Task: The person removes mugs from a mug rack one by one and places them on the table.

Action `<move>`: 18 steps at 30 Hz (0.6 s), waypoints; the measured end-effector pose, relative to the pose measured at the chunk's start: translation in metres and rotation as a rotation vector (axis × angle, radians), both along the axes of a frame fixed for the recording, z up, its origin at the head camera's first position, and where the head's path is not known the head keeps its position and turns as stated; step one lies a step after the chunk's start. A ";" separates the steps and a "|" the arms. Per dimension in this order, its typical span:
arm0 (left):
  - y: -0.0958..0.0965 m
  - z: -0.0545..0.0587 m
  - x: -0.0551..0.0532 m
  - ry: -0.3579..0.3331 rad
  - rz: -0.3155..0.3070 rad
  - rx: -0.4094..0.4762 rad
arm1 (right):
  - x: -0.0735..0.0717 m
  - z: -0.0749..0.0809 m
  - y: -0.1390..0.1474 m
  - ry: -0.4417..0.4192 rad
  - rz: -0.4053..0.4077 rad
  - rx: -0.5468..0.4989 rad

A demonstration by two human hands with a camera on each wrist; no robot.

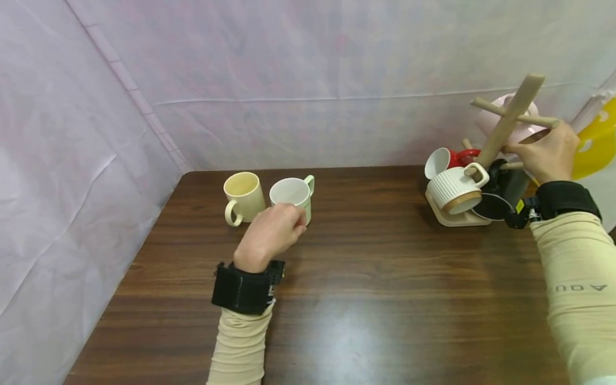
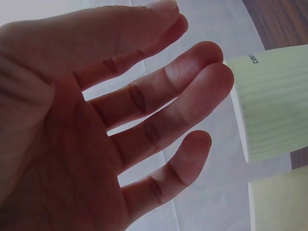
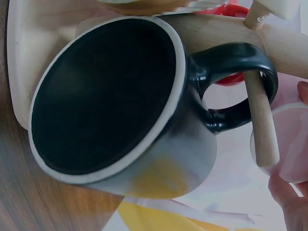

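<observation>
My right hand [image 1: 548, 149] holds a pink mug [image 1: 488, 124] at the upper pegs of a wooden mug tree [image 1: 502, 131]. In the right wrist view, fingertips [image 3: 284, 195] lie against the pink mug [image 3: 293, 139]. A black-handled mug [image 3: 106, 101] hangs by its handle on a lower peg, its dark base toward the camera. On other pegs are a white ribbed mug [image 1: 454, 187] and a red mug [image 1: 440, 162]. Over at the left, my left hand [image 1: 271, 232] hovers by a pale green mug [image 1: 291, 191], fingers loosely bent, holding nothing.
A cream-yellow mug [image 1: 245, 198] stands upright left of the green one. The dark wooden table [image 1: 366, 267] meets a pale cloth backdrop [image 1: 308, 128] behind. Something yellow with white spots [image 1: 597, 141] hangs at the far right, beside my right hand.
</observation>
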State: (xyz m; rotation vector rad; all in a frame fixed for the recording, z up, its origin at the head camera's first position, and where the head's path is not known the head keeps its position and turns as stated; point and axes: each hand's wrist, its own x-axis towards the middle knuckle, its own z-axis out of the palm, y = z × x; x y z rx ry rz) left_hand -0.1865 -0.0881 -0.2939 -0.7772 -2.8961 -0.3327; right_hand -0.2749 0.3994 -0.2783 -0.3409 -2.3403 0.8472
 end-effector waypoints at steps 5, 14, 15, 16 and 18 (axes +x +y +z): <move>0.000 0.000 0.000 0.003 -0.005 -0.004 | -0.005 -0.002 -0.003 0.077 -0.045 -0.003; 0.000 0.001 0.000 0.003 -0.004 -0.011 | -0.008 0.003 -0.009 0.098 -0.194 -0.015; 0.000 0.001 0.000 0.003 -0.002 -0.013 | -0.008 0.003 -0.010 0.095 -0.201 -0.014; -0.001 0.001 0.000 0.002 -0.001 -0.013 | -0.008 0.004 -0.011 0.085 -0.202 -0.020; -0.001 0.001 0.000 0.000 -0.002 -0.014 | -0.007 0.004 -0.012 0.067 -0.208 -0.031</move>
